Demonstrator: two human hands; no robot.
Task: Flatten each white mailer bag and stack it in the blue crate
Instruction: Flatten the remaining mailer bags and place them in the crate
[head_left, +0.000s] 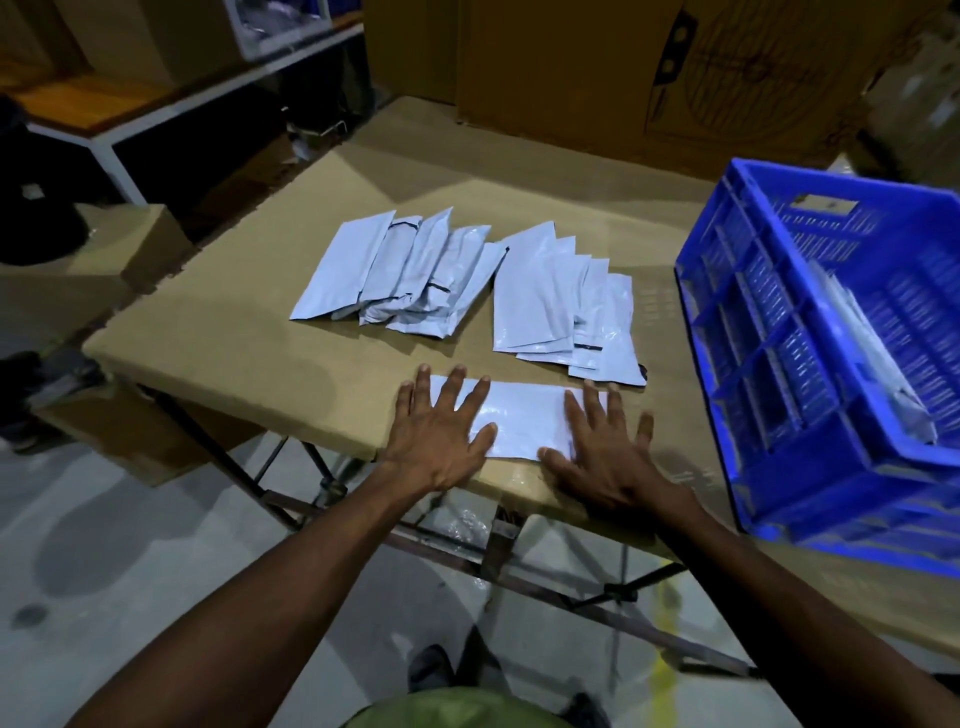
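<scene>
Pressing the white mailer bag (519, 415) flat at the near edge of the table (223, 332), I have my left hand (441, 431) and right hand (602, 452) spread open on its ends, and I'd sweep outward evenly before lifting it to the blue crate (779, 364)

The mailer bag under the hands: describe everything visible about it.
The mailer bag is a white, slightly glossy plastic pouch, long and rectangular, lying flat and lengthwise across the near edge of the cardboard-covered table. The left hand presses its left end with spread, straight fingers; the right hand presses its right end likewise. It lies apart from the two fanned piles of bags behind it and left of the blue crate.
</scene>
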